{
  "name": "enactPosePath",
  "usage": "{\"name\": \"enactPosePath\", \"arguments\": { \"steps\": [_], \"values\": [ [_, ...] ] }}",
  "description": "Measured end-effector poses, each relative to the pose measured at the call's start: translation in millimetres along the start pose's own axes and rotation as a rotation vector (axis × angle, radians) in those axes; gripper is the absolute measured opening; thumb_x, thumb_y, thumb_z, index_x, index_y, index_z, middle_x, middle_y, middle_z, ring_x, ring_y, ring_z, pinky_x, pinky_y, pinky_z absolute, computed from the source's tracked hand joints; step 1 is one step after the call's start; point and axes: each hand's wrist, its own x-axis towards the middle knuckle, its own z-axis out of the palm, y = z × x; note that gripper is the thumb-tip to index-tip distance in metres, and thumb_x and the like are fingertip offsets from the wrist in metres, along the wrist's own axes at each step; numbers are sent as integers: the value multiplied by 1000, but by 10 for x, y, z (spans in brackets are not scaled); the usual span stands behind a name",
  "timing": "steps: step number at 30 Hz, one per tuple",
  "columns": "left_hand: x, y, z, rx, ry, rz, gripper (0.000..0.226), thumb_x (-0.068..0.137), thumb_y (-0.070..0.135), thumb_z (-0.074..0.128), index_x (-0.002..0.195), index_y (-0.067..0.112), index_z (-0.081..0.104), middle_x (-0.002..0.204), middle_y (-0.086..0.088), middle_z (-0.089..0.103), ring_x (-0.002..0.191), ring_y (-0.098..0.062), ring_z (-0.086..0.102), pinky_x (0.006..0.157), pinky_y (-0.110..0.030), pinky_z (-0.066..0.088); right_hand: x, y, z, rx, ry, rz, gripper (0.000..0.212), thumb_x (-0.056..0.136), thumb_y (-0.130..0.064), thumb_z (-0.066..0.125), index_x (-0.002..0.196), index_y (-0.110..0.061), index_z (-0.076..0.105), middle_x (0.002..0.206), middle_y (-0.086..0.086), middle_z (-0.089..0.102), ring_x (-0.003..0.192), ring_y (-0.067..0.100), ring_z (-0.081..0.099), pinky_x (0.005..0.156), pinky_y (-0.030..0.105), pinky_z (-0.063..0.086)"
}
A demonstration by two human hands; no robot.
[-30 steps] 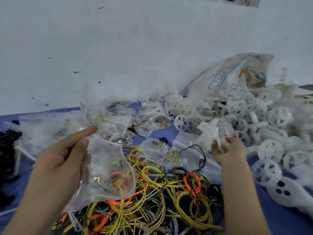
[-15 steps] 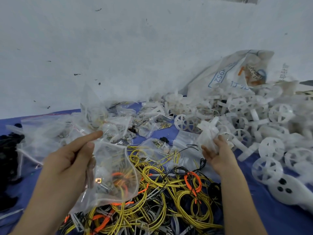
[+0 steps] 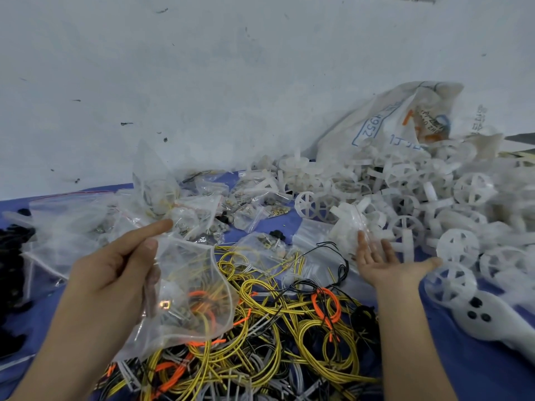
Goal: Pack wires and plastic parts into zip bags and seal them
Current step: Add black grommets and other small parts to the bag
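Left hand (image 3: 115,273) pinch, zip bag (image 3: 194,287) edge

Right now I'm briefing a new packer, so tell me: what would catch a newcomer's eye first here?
The tangle of yellow, orange and black wires at front centre stands out most, with the left hand holding a clear zip bag above it. To the right, a heap of white plastic wheels spreads back to the wall, the right hand open, palm up, beside it.

Blue-covered table (image 3: 463,360) | wire tangle (image 3: 275,328), yellow, orange, black, at centre | white plastic wheels (image 3: 419,204) heaped right | filled zip bags (image 3: 231,204) rear left | black parts (image 3: 11,256) far left
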Motion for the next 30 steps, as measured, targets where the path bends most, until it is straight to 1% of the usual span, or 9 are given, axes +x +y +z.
{"name": "enactPosePath", "arguments": {
  "steps": [5,9,12,15,17,20,23,26,30],
  "values": [
    [8,-30,-15,14,-4,17,35,100,21,44,104,46,69,41,0,44,31,-9,35,37,-6,31,52,-62,-45,96,20,78,43,96,-48,35,86,-12,57,98,17,65,74,25,70,62,17,49],
    [19,-36,-1,1,-8,28,35,100,20,43,104,44,69,39,-7,45,29,-9,34,36,-6,30,-25,-60,10,107,3,118,31,95,-31,40,83,-8,56,77,18,69,69,24,69,63,18,53],
    [27,-49,19,3,13,8,32,99,22,45,104,44,69,40,-4,45,29,-9,33,36,-7,29,-162,17,215,24,-94,165,31,95,-28,36,81,-7,52,81,17,66,69,20,64,62,18,48],
    [31,-39,40,-18,41,-41,26,97,25,49,101,40,71,40,4,42,31,-9,33,37,-8,30,-440,170,529,-189,-280,199,28,87,-22,36,63,-12,47,77,6,60,51,17,58,51,19,38],
    [27,-8,52,-37,72,-73,24,95,26,52,97,38,72,41,6,43,33,-6,34,38,-8,32,-743,290,743,-319,-502,247,12,72,-18,39,62,-15,43,64,1,55,45,14,51,47,16,35],
    [14,61,54,-35,81,-89,20,94,27,54,95,36,72,42,8,45,37,-4,37,38,-11,33,-1236,553,938,-495,-878,414,16,68,-18,41,55,-16,48,55,-2,47,44,12,42,45,19,36],
    [-18,139,64,-26,76,-73,18,94,20,53,94,29,70,41,7,46,36,-3,38,37,-12,32,-1619,880,935,-630,-1137,644,29,79,-29,41,64,-16,63,54,-2,51,43,11,46,53,25,46],
    [-75,271,36,-85,47,-87,24,91,-2,51,77,11,67,43,7,55,39,-2,46,37,-10,35,-1857,1176,831,-755,-1226,832,32,82,-31,45,86,-10,68,58,-1,57,43,10,49,58,33,57],
    [-90,322,-87,-265,-61,-131,16,89,-9,46,89,-16,60,75,-17,56,67,-20,51,49,-14,44,-1908,1402,720,-1106,-1268,623,26,92,-23,37,100,-5,52,51,2,49,42,12,41,41,21,36]
  ]
}}
